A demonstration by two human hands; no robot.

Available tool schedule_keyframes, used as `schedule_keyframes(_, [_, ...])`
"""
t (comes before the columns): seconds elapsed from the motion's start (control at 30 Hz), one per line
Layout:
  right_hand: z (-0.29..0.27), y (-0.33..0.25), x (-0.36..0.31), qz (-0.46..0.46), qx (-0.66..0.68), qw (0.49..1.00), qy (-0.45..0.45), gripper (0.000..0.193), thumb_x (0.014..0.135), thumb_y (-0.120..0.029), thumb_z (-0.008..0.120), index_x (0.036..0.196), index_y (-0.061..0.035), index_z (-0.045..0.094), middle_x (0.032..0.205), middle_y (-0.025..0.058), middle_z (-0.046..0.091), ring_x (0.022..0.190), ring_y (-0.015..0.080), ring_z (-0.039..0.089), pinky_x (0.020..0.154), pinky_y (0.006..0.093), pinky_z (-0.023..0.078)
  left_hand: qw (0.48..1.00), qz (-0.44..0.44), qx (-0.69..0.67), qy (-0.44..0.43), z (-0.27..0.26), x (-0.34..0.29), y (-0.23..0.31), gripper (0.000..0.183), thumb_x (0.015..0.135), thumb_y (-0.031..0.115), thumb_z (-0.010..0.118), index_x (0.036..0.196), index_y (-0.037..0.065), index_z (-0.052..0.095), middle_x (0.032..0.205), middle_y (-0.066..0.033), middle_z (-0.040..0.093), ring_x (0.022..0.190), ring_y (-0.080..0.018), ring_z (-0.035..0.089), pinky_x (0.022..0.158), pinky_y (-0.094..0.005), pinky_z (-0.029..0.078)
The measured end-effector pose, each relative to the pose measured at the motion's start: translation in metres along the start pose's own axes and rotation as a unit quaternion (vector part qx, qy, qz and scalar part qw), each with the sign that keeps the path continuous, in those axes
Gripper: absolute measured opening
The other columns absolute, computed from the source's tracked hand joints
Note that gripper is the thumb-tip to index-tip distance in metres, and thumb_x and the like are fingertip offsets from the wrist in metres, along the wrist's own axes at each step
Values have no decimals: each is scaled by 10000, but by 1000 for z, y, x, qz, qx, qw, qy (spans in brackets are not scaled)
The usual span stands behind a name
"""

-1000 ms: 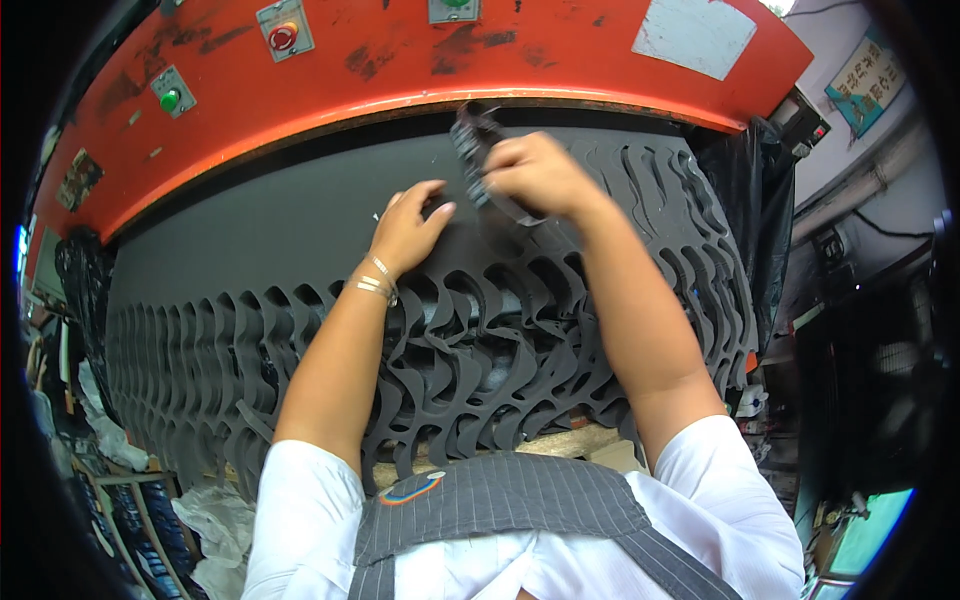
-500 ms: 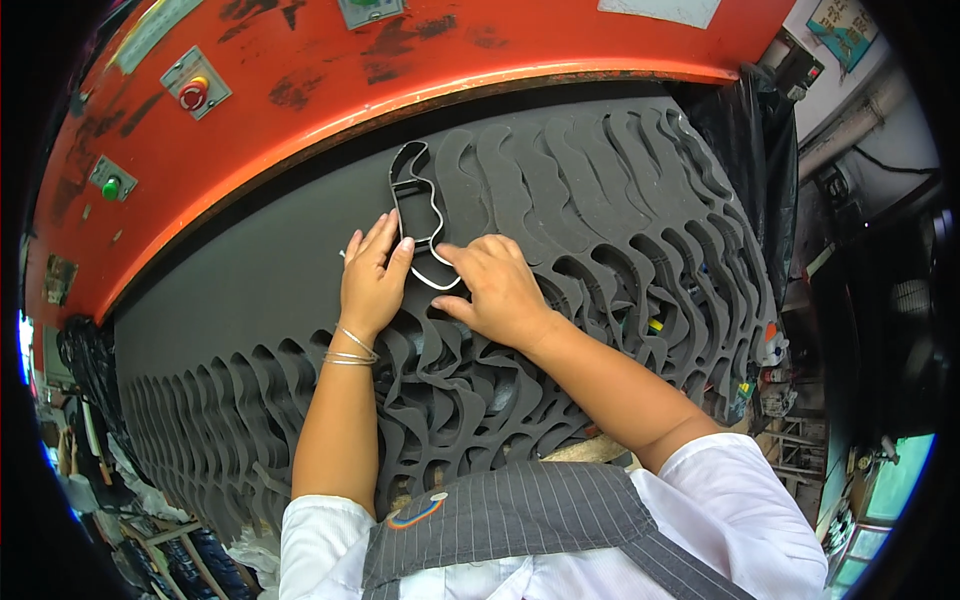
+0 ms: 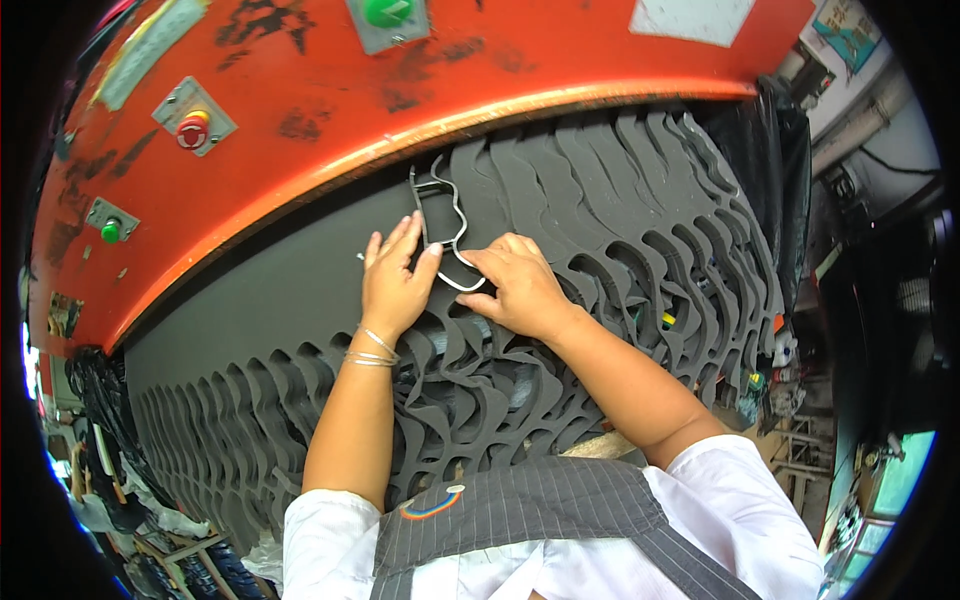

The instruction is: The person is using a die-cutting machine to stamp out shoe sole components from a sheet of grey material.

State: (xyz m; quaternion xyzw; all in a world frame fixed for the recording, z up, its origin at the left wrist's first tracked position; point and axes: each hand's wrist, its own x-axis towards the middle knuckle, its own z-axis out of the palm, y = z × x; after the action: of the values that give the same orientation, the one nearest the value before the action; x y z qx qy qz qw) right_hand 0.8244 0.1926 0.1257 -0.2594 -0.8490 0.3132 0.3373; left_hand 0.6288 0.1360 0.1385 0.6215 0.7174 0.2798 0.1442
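Observation:
A sole-shaped metal cutting die [image 3: 460, 215], thin-walled with crossbars, lies on a dark grey foam sheet [image 3: 280, 260]. My left hand [image 3: 398, 275] rests flat along its left side, fingers stretched out on the sheet and thumb against the die's wall. From the right, my right hand [image 3: 515, 283] grips the near, rounded end of the die between bent fingers and thumb. The far tip of the die sits at the lower edge of a red press [image 3: 330, 100], partly hidden there. Right of the die, curved cut outlines run across the foam.
Scrap foam webbing [image 3: 240, 400] with wavy holes hangs along the near side. The press carries a red stop button [image 3: 193, 130] and green buttons [image 3: 111, 231]. Black plastic sheeting [image 3: 775, 180] hangs at the right.
The view has shifted, so the press's edge appears lower and covers the far tip of the die. Both hands keep about the same places on the die.

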Motion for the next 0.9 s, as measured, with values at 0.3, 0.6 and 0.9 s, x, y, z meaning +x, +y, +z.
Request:
schedule_keyframes(0.3, [-53, -33, 101, 95, 26, 994, 41, 599, 726, -309, 789, 1195, -15, 562, 1033, 139, 611, 931, 283, 583, 816, 374, 481, 956, -133, -185, 184, -168, 41, -64, 239, 931, 189, 599, 1063, -4, 646, 1027, -76, 675, 943, -141, 627, 853, -280, 487])
schedule_keyframes(0.6, [-48, -69, 221, 17, -55, 973, 222, 181, 842, -82, 680, 931, -21, 535, 710, 50, 507, 611, 119, 499, 580, 268, 447, 903, -11, 183, 389, -320, 54, -127, 294, 981, 194, 481, 740, 27, 514, 737, -19, 542, 671, -82, 460, 600, -292, 388])
schedule_keyframes(0.9, [-17, -108, 147, 251, 164, 950, 89, 158, 850, -97, 683, 900, -11, 560, 697, 8, 566, 628, 67, 513, 574, 235, 438, 863, -247, -318, -306, -320, -24, -43, 156, 876, 171, 643, 882, 22, 691, 803, -57, 699, 647, -89, 639, 631, -244, 518])
